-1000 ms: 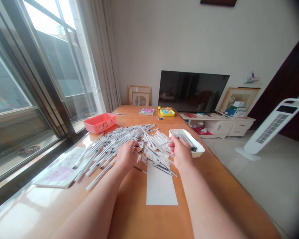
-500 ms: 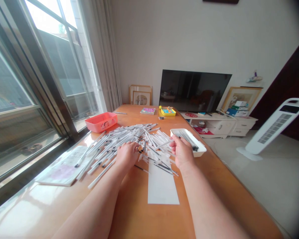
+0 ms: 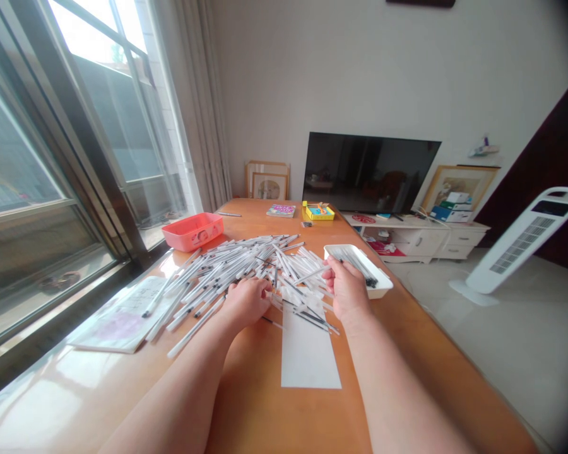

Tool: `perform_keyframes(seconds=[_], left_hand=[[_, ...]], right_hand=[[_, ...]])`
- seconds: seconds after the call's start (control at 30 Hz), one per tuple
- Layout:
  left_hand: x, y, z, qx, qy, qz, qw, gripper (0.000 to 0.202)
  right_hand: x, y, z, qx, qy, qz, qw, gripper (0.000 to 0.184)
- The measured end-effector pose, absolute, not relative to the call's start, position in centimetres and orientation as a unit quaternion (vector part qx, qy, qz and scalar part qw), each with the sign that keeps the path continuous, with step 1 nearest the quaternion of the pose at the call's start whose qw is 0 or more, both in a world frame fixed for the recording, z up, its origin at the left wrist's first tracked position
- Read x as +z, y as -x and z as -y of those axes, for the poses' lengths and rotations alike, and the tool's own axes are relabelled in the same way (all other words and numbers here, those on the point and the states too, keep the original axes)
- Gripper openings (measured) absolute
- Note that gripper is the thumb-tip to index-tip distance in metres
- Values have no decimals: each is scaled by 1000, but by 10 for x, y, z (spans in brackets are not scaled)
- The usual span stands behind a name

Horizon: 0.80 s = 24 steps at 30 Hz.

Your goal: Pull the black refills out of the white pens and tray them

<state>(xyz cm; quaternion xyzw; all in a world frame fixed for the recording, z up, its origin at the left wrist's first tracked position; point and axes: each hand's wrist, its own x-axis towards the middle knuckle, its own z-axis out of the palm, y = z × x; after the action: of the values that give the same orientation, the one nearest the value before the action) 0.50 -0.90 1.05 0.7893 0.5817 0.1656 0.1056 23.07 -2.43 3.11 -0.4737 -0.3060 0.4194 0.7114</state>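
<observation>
At the loose pens (image 3: 227, 268), left hand (image 3: 246, 302) shifted right, right hand (image 3: 348, 289) unmoved

Wooden table (image 3: 274, 416) with loose white pens (image 3: 227, 268), pink tray (image 3: 192, 231), white card (image 3: 310, 353)

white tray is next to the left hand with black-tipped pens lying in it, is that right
Not quite, the side is wrong. The head view shows the white tray next to the right hand, not the left hand. The rest stands: black-tipped pens are lying in it.
</observation>
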Motion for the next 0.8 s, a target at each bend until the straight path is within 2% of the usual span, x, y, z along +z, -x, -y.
perform_keyframes(seconds=[0.17, 0.37, 0.47, 0.67, 0.8], left_hand=[[8, -7, 9, 177, -783, -587, 105, 23], [6, -3, 5, 268, -736, -598, 171, 32], [10, -3, 5, 347, -683, -588, 257, 27], [17, -1, 6, 499, -506, -469, 525, 25], [19, 3, 5, 529, -423, -422, 603, 29]], right_hand=[[33, -229, 26, 418, 477, 305, 710, 30], [33, -229, 27, 420, 481, 307, 706, 29], [33, -228, 27, 425, 477, 309, 704, 28], [38, -219, 34, 460, 448, 345, 685, 24], [38, -214, 38, 463, 439, 370, 676, 25]])
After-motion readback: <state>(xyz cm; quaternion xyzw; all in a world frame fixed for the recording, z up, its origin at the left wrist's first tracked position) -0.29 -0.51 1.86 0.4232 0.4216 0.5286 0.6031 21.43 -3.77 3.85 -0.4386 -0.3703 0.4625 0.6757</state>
